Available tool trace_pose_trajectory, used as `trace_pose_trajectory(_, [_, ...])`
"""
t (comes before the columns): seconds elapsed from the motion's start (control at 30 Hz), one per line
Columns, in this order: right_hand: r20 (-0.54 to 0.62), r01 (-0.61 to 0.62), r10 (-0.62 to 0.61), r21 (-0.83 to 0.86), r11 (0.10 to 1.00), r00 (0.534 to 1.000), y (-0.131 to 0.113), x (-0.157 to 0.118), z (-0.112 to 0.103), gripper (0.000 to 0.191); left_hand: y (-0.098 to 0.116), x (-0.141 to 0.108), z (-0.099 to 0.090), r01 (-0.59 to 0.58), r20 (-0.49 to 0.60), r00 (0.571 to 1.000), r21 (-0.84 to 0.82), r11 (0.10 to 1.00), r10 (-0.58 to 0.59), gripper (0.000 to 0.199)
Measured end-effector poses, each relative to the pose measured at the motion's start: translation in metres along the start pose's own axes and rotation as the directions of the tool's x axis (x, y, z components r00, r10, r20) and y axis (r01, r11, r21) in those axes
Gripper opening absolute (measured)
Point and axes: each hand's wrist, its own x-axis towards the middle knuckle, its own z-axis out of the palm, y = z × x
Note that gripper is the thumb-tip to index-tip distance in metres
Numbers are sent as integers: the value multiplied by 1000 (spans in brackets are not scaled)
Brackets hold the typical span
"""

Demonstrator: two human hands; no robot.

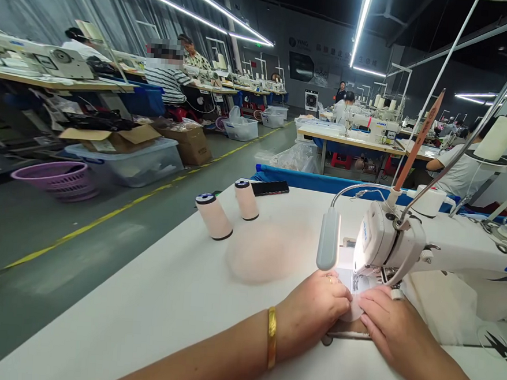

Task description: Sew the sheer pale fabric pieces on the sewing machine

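Observation:
A white sewing machine [389, 240] stands on the table, its needle area lit by a small lamp [328, 241]. Just in front of the presser foot lies a small piece of sheer pale fabric [352, 314]. My left hand [317, 304], with fingers curled together, grips its left side close to the needle plate. On the other side my right hand [394, 321] has its fingers pressed together on the fabric's right edge. The fingertips of both hands are partly hidden. More sheer fabric [441, 301] lies under the machine arm.
Two pale thread cones [214, 217] and a dark phone [271, 188] sit at the table's far left edge. A blurred pale sheer pile [262, 254] lies left of the machine. Snips [498, 346] rest at far right. Other people work at machines beyond.

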Motion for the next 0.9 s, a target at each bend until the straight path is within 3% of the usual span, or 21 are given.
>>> trace_pose_trajectory(0.57, [22,-117,117,-13,993,993,7,2,9,29,-8,8,0,103,42,994,23,994,-103,30])
trace_pose_trajectory(0.9, [-18,-125,124,-44,991,992,9,-1,11,31,-11,6,3,98,4,995,37,994,-98,28])
